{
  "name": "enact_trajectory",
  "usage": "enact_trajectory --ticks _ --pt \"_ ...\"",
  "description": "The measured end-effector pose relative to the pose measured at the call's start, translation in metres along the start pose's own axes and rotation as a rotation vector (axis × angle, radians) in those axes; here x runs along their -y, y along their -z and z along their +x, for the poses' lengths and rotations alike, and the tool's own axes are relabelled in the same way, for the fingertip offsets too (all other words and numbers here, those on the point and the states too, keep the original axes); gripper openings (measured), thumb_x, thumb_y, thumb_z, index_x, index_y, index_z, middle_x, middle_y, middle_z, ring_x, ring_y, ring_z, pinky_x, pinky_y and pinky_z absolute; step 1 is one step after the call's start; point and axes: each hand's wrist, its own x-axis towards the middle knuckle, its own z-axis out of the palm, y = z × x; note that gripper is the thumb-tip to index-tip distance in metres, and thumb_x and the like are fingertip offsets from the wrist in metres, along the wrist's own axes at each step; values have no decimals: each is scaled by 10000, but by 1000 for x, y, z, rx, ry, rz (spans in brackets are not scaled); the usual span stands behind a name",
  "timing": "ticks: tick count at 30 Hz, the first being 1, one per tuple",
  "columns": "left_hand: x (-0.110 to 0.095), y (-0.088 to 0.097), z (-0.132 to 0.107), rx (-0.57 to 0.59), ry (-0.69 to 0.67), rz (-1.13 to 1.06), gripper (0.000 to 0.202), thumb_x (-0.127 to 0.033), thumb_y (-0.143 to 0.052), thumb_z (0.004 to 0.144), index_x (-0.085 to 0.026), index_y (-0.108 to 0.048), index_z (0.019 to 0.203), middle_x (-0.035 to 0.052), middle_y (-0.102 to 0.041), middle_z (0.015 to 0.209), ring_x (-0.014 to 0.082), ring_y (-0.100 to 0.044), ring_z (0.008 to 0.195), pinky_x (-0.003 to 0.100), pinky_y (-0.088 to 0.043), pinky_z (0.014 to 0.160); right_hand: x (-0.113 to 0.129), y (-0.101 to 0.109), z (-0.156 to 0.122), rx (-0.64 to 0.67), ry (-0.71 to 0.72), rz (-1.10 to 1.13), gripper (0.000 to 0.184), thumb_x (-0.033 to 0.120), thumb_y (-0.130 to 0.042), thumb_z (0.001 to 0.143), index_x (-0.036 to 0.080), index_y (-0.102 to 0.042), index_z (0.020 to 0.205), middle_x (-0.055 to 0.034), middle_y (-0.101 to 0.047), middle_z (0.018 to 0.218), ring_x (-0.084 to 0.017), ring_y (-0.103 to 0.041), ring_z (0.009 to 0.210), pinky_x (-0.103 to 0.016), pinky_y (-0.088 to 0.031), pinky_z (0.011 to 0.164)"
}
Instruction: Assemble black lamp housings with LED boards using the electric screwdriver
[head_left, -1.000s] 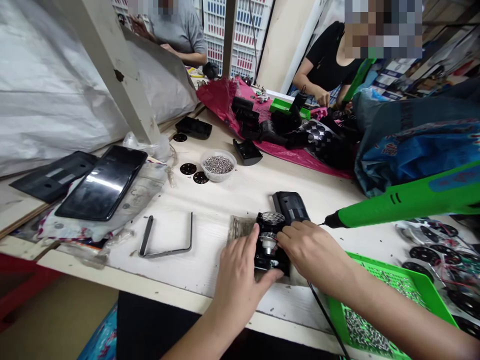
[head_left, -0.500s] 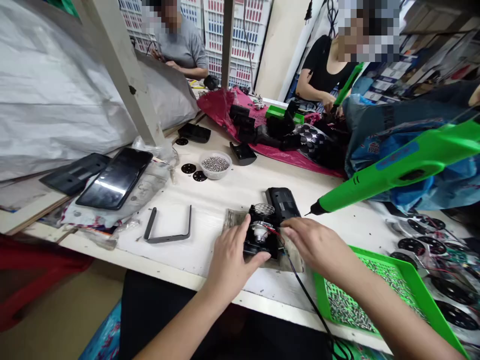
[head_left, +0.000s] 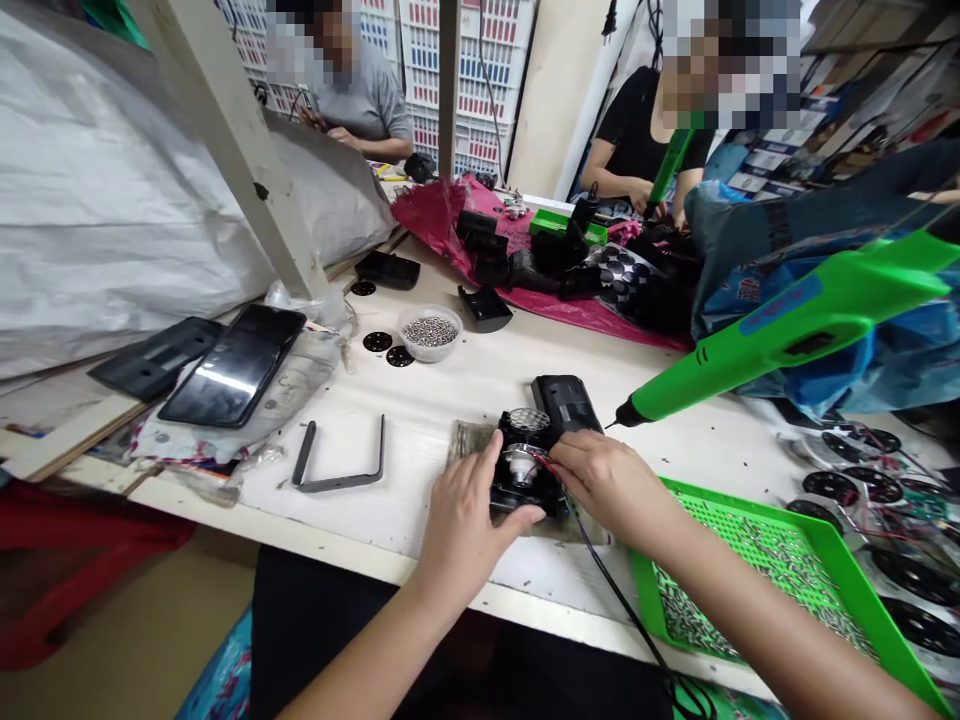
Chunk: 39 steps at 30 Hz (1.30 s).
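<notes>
A black plastic housing [head_left: 540, 500] with a white motor part [head_left: 520, 466] and a round perforated metal disc [head_left: 528, 419] lies on a worn cloth pad [head_left: 469, 437]. My left hand [head_left: 466, 500] grips its left side, thumb along the near edge and fingers along the far left. At the right side, my right hand [head_left: 611, 478] is closed, fingertips pinching red and dark wires [head_left: 551, 466] where they meet the housing. The fingertips partly hide the pinched spot. From there a black cable [head_left: 611, 583] runs down over the table edge. Behind the housing lies another black casing [head_left: 568, 402].
A green electric screwdriver [head_left: 765, 325] hangs at the right, tip near my right hand. Below it sits a green tray [head_left: 705, 505] of screws. A bowl of small metal parts [head_left: 430, 335], a U-shaped bracket [head_left: 341, 482] and a phone [head_left: 234, 365] lie left. Two people sit opposite.
My right hand has shifted slightly left, closer in on the wires at the housing. My left hand keeps its hold. The view has moved slightly.
</notes>
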Motion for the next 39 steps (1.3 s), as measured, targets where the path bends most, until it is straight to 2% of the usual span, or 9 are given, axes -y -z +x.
enact_trajectory --ticks 6,9,13,16,19,24,31,36,39 --pt "-1 6 -5 -1 -2 -31 773 -421 -661 822 -249 -269 1465 124 -588 1287 313 -544 1180 522 -441 969 28 -11 -44 -191 -205 -57 258 240 -371 966 138 -577 1082 -105 -661 924 -224 -652 807 -349 -507 679" --pt "-1 10 -9 2 10 -64 706 -380 -648 839 -255 -313 1447 113 -568 1328 301 -524 1224 510 -450 985 39 -27 -72 -224 -289 -89 320 391 -383 962 157 -568 1078 -97 -691 866 -253 -680 732 -359 -523 574" --pt "-1 13 -12 2 34 -83 622 -366 -632 854 -274 -378 1414 86 -470 1444 278 -457 1307 483 -442 1025 38 -27 -87 -201 -341 -5 274 309 -355 973 207 -580 1090 -67 -724 904 -213 -703 673 -299 -517 494" --pt "-1 13 -14 13 27 -93 561 -349 -620 866 -302 -416 1387 51 -504 1421 254 -484 1287 472 -456 1021 42 -8 -79 -281 -341 182 203 302 -415 960 257 -609 1001 -21 -722 919 -169 -709 738 -240 -531 561" --pt "0 11 -16 -24 -9 -85 537 -301 -634 861 -296 -447 1365 44 -545 1382 236 -509 1262 464 -453 1029 53 6 -59 -346 -268 256 200 285 -425 957 237 -615 992 -31 -710 906 -162 -697 768 -239 -529 632" --pt "1 9 -16 -86 -49 -48 532 -244 -664 836 -282 -485 1336 63 -588 1333 248 -562 1204 460 -493 983 62 0 -29 -185 -208 43 215 156 -418 925 192 -630 910 -38 -696 812 -154 -664 614 -246 -427 496" --pt "1 9 -16 -109 -109 4 533 -221 -657 837 -275 -476 1336 60 -597 1313 241 -574 1181 436 -504 961 63 5 -20 33 -205 -161 206 30 -479 823 183 -616 838 -23 -673 730 -160 -642 540 -270 -237 419" --pt "-6 14 -21 -224 -248 138 201 -164 -601 856 -185 -625 1054 87 -669 1086 265 -611 1022 448 -487 882 74 4 -8 61 -199 -160 258 -43 -492 745 166 -609 841 -48 -675 737 -182 -651 543 -265 -245 409" --pt "-10 19 -18 -199 -368 241 193 -110 -533 876 -175 -631 1029 73 -687 1072 275 -592 1041 461 -445 889 75 1 -11 41 -232 -137 233 -21 -499 772 173 -585 868 -42 -675 757 -181 -663 565 -258 -321 416"
